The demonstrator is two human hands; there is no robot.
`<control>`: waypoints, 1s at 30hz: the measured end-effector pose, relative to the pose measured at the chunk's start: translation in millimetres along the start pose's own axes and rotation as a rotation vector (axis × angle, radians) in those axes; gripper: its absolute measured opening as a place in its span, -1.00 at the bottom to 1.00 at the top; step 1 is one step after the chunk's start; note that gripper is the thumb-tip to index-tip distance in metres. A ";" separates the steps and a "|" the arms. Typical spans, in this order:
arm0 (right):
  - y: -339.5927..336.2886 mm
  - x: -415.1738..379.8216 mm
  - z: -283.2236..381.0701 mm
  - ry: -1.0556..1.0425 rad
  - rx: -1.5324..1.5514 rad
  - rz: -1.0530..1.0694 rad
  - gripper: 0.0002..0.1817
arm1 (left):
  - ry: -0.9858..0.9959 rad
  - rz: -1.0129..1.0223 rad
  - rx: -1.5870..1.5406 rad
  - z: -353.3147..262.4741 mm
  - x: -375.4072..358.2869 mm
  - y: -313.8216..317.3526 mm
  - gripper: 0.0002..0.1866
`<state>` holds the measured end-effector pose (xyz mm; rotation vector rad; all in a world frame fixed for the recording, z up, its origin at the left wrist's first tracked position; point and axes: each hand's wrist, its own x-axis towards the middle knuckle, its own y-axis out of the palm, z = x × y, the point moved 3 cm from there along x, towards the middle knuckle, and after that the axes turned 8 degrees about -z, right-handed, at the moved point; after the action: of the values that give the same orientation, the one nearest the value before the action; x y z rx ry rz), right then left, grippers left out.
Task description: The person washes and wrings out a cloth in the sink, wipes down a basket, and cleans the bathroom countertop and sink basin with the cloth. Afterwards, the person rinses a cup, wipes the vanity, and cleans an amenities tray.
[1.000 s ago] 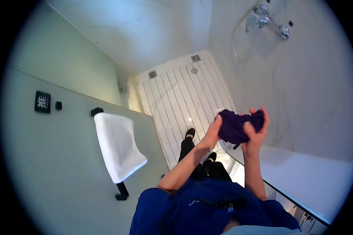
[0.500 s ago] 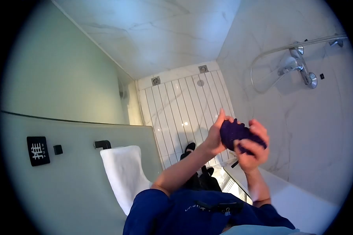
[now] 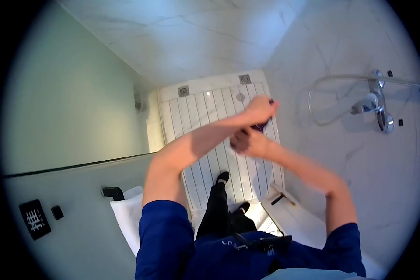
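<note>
A dark purple cloth is bunched and twisted between my two hands, most of it hidden by them. My left hand is closed round its upper end, with the forearm stretched across from the left. Just below, my right hand grips the lower part, fingers curled and somewhat blurred. Both hands are in the air over the slatted white floor of the shower area.
On the right wall is a chrome shower mixer with a looping hose. A white towel hangs from a black door handle on the left. A black-handled tool lies low at the right. Two drains sit at the floor's far edge.
Both hands have moved forward and left with the cloth, arms now stretched out. The cloth has gone from a loose bundle to a twisted grip, and the view has shifted a little.
</note>
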<state>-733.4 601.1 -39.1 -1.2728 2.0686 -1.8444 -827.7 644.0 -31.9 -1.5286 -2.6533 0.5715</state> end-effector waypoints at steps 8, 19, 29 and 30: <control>-31.9 -1.3 -63.4 0.425 0.228 -0.240 -0.78 | -0.644 -0.214 -1.062 47.4 45.0 -49.0 -0.41; -54.5 -49.9 33.6 2.394 2.110 -1.265 -0.68 | 0.337 0.226 -0.398 -2.7 -94.4 -63.2 0.36; -121.0 13.9 6.1 1.532 0.916 -0.981 -0.56 | -0.153 -0.272 -1.688 -21.7 -113.0 -3.3 -0.50; -120.0 19.7 5.4 1.458 1.001 -1.012 -0.56 | -0.167 -0.185 -1.757 -34.6 -115.9 -1.6 -0.44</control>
<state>-682.0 594.0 70.9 -0.5499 -0.2129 -4.0771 -762.0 556.2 19.1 -1.0455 -3.1626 -2.2118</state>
